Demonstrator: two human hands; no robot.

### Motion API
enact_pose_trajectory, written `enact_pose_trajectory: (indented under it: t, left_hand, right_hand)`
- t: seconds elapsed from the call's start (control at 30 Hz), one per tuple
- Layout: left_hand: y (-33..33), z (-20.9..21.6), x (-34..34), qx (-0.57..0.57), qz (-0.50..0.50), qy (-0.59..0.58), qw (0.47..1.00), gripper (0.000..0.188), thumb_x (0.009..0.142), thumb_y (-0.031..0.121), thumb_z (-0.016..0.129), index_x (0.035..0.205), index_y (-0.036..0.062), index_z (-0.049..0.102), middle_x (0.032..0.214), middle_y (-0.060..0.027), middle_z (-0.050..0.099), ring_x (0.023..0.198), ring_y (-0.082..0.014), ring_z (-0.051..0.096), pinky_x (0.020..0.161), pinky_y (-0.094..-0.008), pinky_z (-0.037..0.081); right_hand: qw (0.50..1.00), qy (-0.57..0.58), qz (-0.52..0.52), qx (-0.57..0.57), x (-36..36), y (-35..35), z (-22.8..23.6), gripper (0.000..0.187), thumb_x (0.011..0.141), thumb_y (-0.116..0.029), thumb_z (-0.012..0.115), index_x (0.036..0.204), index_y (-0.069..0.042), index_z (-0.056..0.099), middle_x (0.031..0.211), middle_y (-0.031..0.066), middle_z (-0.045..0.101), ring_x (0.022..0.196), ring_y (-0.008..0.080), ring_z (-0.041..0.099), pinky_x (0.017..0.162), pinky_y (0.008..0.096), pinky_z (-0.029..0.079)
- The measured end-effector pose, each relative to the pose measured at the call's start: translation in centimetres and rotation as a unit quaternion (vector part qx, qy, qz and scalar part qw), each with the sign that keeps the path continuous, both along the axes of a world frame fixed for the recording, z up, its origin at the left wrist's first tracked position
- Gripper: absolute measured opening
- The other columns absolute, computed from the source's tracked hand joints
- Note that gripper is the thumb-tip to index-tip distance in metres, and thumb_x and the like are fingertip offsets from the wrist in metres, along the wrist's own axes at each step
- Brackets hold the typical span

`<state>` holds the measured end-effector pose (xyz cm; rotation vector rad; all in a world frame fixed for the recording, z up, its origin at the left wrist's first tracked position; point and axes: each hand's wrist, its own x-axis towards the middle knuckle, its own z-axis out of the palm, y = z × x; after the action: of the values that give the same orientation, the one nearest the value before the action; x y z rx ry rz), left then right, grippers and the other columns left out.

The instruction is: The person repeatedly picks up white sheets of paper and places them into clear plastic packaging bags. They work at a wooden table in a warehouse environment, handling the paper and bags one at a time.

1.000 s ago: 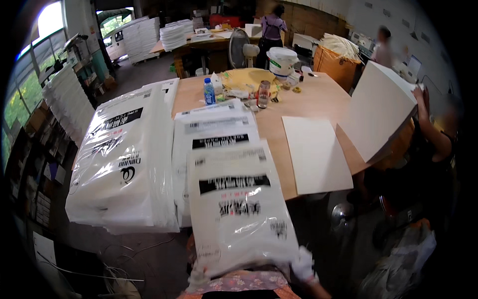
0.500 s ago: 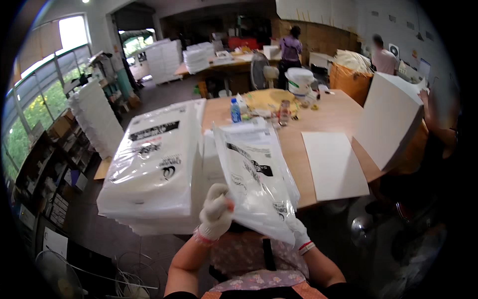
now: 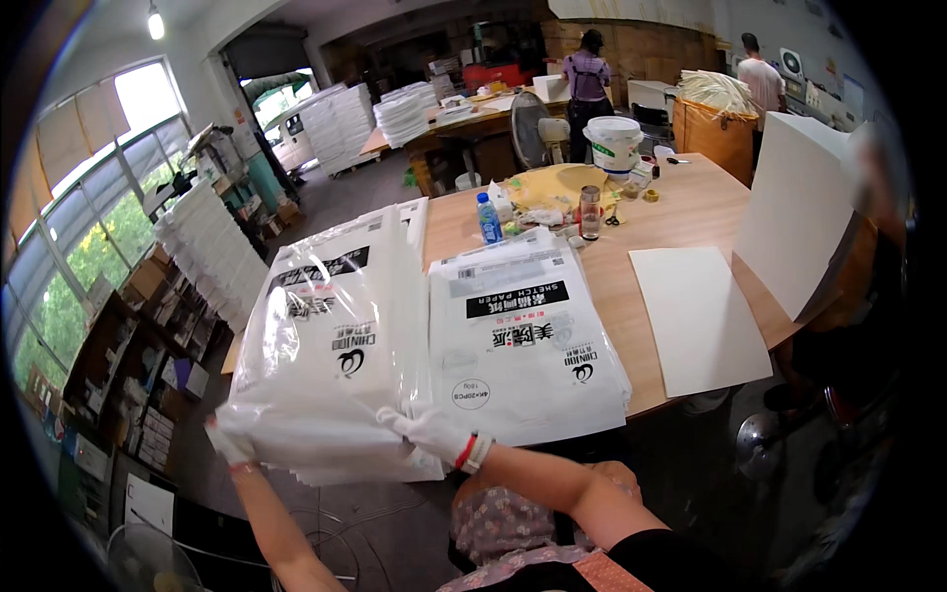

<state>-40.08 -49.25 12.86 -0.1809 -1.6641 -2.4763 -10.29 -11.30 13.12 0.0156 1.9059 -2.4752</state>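
Note:
A tall stack of clear-and-white plastic packets of paper (image 3: 340, 257) stands at the left of the table, black print on its top. My left hand (image 3: 233, 441), in a white glove, grips the near left corner of the top packet. At the near right edge of the same packet is my gloved right hand (image 3: 434, 436), its fingers closed on the loose plastic. Some fingertips of both hands are hidden by the film. Beside the stack lies a flat pile of printed plastic bags (image 3: 528, 385), which neither hand touches.
On the wooden table (image 3: 681, 212) are a white sheet (image 3: 700, 316), a blue-capped bottle (image 3: 488, 219), a glass jar (image 3: 590, 212), scissors (image 3: 613, 219) and a white bucket (image 3: 613, 146). A big white paper stack (image 3: 799, 217) leans at the right, near another person. Two more people stand farther back.
Both hands have swung left from the bag pile to the stack, and the packet they held up in front now lies on it. The view has shifted slightly.

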Motion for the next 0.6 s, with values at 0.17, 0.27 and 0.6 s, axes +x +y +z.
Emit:
enact_pose_trajectory:
  t: [0.17, 0.27, 0.6]
  left_hand:
    - [13.0, -15.1, 15.6, -0.308, -0.046, 0.125, 0.942, 0.03, 0.094, 0.022, 0.04, 0.117, 0.0036, 0.046, 0.117, -0.0115, 0.05, 0.098, -0.0248, 0.054, 0.087, -0.0382, 0.046]
    - [24.4, -23.6, 26.5, -0.359, -0.277, 0.332, 0.827, 0.012, 0.071, 0.006, 0.062, 0.082, 0.0068, 0.062, 0.085, -0.0106, 0.063, 0.07, -0.0268, 0.06, 0.069, -0.0339, 0.051]
    - [49.8, -20.5, 23.9, -0.696, -0.215, 0.414, 0.545, 0.058, 0.087, 0.044, 0.046, 0.134, 0.0095, 0.044, 0.144, -0.0167, 0.035, 0.134, -0.0362, 0.026, 0.109, -0.0553, 0.014]
  right_hand:
    - [0.968, 0.144, -0.184, 0.092, 8.6, 8.0, -7.9, 0.041, 0.093, -0.03, 0.052, 0.12, 0.001, 0.051, 0.105, 0.0113, 0.06, 0.095, 0.0232, 0.058, 0.084, 0.0353, 0.047]
    - [0.848, -0.041, -0.414, 0.327, 17.0, 19.3, -16.3, 0.038, 0.092, -0.028, 0.052, 0.119, -0.001, 0.052, 0.111, 0.0159, 0.057, 0.102, 0.03, 0.054, 0.089, 0.0405, 0.043]
    - [0.574, -0.173, -0.329, 0.729, 32.8, 30.8, -20.6, 0.056, 0.076, -0.037, 0.066, 0.118, -0.004, 0.049, 0.119, 0.0156, 0.05, 0.114, 0.0363, 0.045, 0.099, 0.0429, 0.035]
